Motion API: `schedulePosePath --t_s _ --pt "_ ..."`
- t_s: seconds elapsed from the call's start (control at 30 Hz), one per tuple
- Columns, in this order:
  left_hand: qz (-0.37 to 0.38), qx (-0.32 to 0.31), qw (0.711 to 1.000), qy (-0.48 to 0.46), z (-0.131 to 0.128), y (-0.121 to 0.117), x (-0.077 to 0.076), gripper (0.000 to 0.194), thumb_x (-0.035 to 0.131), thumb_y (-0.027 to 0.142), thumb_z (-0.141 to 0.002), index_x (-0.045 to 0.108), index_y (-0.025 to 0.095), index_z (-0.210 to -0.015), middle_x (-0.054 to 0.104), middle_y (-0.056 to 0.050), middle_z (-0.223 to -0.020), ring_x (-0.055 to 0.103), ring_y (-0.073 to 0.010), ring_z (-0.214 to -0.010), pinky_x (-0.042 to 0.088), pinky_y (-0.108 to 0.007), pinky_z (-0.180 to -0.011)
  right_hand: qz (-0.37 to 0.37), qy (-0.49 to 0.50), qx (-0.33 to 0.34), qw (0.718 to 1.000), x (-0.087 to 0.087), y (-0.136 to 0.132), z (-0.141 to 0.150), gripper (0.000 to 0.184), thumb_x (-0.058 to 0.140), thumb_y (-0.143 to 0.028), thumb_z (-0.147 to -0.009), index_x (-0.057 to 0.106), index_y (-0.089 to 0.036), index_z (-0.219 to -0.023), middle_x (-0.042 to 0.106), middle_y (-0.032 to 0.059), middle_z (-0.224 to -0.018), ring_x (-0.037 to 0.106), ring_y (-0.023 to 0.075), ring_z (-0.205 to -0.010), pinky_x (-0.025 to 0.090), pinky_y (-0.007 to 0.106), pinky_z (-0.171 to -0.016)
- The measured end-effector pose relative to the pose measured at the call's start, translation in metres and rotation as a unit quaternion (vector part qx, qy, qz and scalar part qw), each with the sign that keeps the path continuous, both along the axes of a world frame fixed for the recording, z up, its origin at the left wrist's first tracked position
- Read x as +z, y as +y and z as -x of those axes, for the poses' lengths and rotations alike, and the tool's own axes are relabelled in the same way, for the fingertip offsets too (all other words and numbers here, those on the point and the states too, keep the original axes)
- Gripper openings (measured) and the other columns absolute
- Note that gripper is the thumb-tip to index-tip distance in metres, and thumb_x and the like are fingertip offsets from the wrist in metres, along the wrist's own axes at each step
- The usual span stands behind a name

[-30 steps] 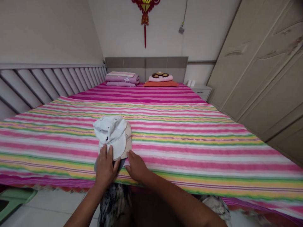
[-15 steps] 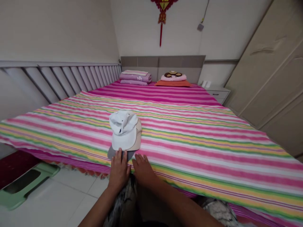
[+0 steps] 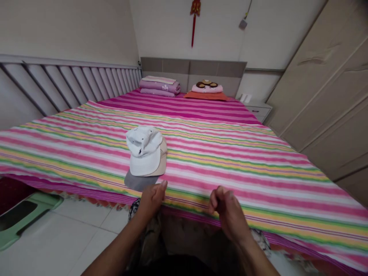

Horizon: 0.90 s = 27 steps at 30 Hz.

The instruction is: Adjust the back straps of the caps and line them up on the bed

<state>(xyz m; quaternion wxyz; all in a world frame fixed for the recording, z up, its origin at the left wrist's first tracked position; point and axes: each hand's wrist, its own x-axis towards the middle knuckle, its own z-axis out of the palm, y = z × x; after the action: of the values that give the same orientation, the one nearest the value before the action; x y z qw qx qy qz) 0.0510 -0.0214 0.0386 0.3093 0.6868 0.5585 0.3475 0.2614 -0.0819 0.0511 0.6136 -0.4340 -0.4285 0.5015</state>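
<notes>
A stack of caps lies near the front edge of a bed covered by a striped sheet (image 3: 230, 161): a white cap (image 3: 143, 151) on top, a beige cap (image 3: 161, 163) under it, and a grey brim (image 3: 137, 182) sticking out at the bottom. My left hand (image 3: 152, 199) hovers just in front of the grey brim, fingers loosely curled, holding nothing. My right hand (image 3: 228, 211) is off to the right over the bed's edge, fingers curled inward with nothing visible in them.
Folded purple bedding (image 3: 159, 86) and an orange pillow with a pink cushion (image 3: 206, 91) lie at the headboard. A slatted rail (image 3: 57, 82) runs along the left. A wardrobe (image 3: 324, 84) stands right, a nightstand (image 3: 257, 109) beside it. A green stool (image 3: 20, 214) sits on the tiled floor.
Both hands have come off the caps and drawn back toward me. The right hand moved right and curled. The caps stay stacked on the bed.
</notes>
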Motion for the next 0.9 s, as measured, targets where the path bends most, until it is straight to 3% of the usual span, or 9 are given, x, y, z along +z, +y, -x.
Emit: schedulePosePath --t_s 0.13,0.27,0.4,0.53,0.6,0.73,0.8,0.9 --pt "0.0 0.019 1.0 0.009 -0.003 0.017 0.023 0.058 0.017 0.053 -0.083 0.037 0.02 -0.039 0.036 0.0 -0.038 0.039 -0.0132 -0.044 0.026 -0.027 -0.05 -0.004 0.073 -0.054 0.996 0.027 0.005 -0.018 0.054 0.05 -0.073 -0.058 0.039 -0.02 -0.062 0.045 -0.0049 -0.056 0.046 0.0099 -0.041 0.035 0.023 -0.042" --pt "-0.008 0.008 1.0 -0.017 -0.002 0.017 0.031 0.059 0.012 0.051 -0.084 0.033 0.021 -0.038 0.034 -0.001 -0.036 0.035 -0.013 -0.042 0.025 -0.028 -0.048 0.007 0.126 -0.081 0.989 0.032 0.007 -0.023 0.055 0.05 -0.075 -0.055 0.039 -0.021 -0.065 0.047 -0.005 -0.056 0.045 0.0101 -0.042 0.036 0.023 -0.041" --pt "-0.006 0.022 0.999 -0.039 0.002 0.018 0.03 0.061 0.014 0.053 -0.083 0.033 0.02 -0.036 0.032 -0.001 -0.035 0.034 -0.0121 -0.04 0.025 -0.028 -0.047 0.002 0.134 -0.086 0.987 0.029 0.006 -0.022 0.055 0.051 -0.074 -0.055 0.041 -0.021 -0.064 0.047 -0.0051 -0.056 0.045 0.0098 -0.043 0.036 0.023 -0.042" --pt "0.041 0.1 0.987 -0.116 0.016 0.027 0.015 0.058 0.03 0.055 -0.08 0.037 0.017 -0.037 0.03 0.002 -0.033 0.032 -0.0086 -0.036 0.023 -0.024 -0.041 0.038 0.081 -0.064 0.994 0.013 0.004 -0.015 0.05 0.047 -0.069 -0.065 0.044 -0.019 -0.06 0.049 -0.0036 -0.054 0.045 0.0094 -0.043 0.034 0.022 -0.044" --pt "0.112 0.143 0.958 -0.224 0.026 0.03 0.004 0.049 0.042 0.052 -0.077 0.044 0.016 -0.044 0.034 0.004 -0.035 0.033 -0.0064 -0.034 0.024 -0.02 -0.038 0.077 0.02 -0.031 0.996 0.0 0.003 -0.009 0.047 0.045 -0.061 -0.074 0.047 -0.018 -0.057 0.049 -0.0024 -0.05 0.044 0.0094 -0.044 0.034 0.022 -0.046" --pt "0.285 0.173 0.846 -0.416 0.045 0.03 -0.011 0.028 0.05 0.038 -0.078 0.056 0.012 -0.071 0.056 -0.001 -0.049 0.054 -0.0104 -0.043 0.044 -0.022 -0.046 0.134 -0.053 0.04 0.989 -0.026 0.003 0.004 0.04 0.05 -0.053 -0.075 0.05 -0.017 -0.059 0.051 -0.0025 -0.047 0.045 0.0098 -0.044 0.033 0.023 -0.048" --pt "0.315 0.181 0.809 -0.462 0.05 0.032 -0.015 0.025 0.048 0.034 -0.08 0.056 0.01 -0.077 0.061 -0.006 -0.056 0.06 -0.0141 -0.05 0.05 -0.027 -0.052 0.151 -0.067 0.068 0.984 -0.034 0.004 0.011 0.037 0.052 -0.052 -0.073 0.05 -0.017 -0.062 0.052 -0.003 -0.049 0.046 0.0099 -0.045 0.033 0.022 -0.047" --pt "0.3 0.211 0.776 -0.513 0.051 0.039 -0.019 0.021 0.049 0.031 -0.08 0.053 0.01 -0.074 0.063 -0.007 -0.06 0.062 -0.0144 -0.052 0.052 -0.027 -0.053 0.16 -0.088 0.101 0.978 -0.042 0.005 0.022 0.036 0.052 -0.053 -0.073 0.051 -0.017 -0.064 0.052 -0.0027 -0.051 0.045 0.0097 -0.045 0.031 0.022 -0.045"
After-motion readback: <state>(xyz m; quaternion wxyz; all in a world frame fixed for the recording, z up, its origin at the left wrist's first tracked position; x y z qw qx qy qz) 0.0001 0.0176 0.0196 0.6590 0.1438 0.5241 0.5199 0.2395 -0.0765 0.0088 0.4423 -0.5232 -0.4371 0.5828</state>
